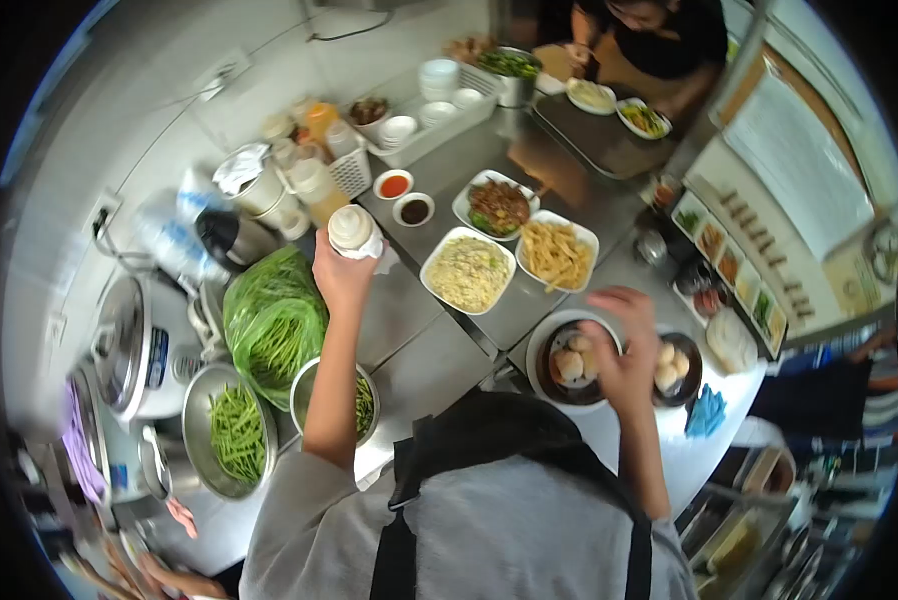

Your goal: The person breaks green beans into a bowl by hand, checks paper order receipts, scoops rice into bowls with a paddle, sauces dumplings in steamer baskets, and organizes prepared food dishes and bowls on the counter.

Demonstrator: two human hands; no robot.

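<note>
Left hand (337, 272) closed round bottle (351, 229), at its 12 o'clock; right hand (624, 345) open, bowl (534, 372) at its 8 o'clock.

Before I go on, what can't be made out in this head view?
All in the head view:
- What the white-topped container holds: hidden by its top and the left hand.
- Middle of the steel bowl of greens: behind the left forearm.
- Part of the white-rimmed bowl: behind the right hand, itself blurred.
- Writing on the cooker label: too small.
</note>
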